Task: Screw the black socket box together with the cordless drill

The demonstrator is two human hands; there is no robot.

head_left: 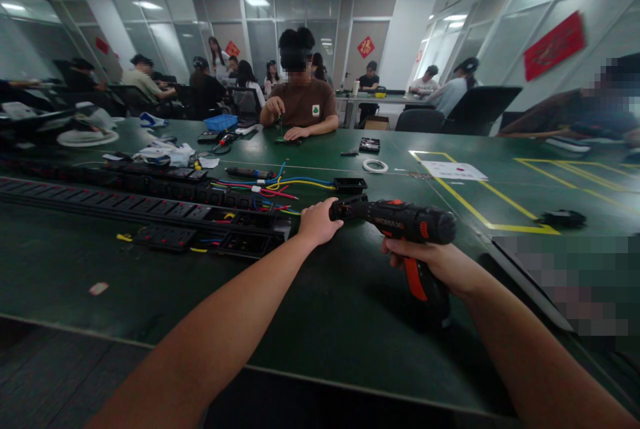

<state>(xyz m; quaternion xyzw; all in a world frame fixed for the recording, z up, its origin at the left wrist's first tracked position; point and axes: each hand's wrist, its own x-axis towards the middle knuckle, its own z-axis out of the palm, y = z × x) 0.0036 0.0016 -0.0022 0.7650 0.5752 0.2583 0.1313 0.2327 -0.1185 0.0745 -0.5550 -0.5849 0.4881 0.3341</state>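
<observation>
My right hand (440, 261) is wrapped round the handle of a black and orange cordless drill (413, 221). The drill points left, its front end close to a small black plastic part (345, 206). That part is gripped by my left hand (318, 224), just above the green table. Whether the drill's bit touches the part cannot be made out. Left of my left hand lie long black power strips (150, 204) with rows of sockets. Coloured wires (280, 184) run from them to a black socket housing (350, 184) behind my left hand.
A green table (310, 322) spans the view. On it lie a roll of tape (375, 166), another screwdriver-like tool (250, 172), a blue basket (220, 122), and a sheet of paper (455, 170). A dark panel (530, 282) is at right. A co-worker (300, 99) sits opposite.
</observation>
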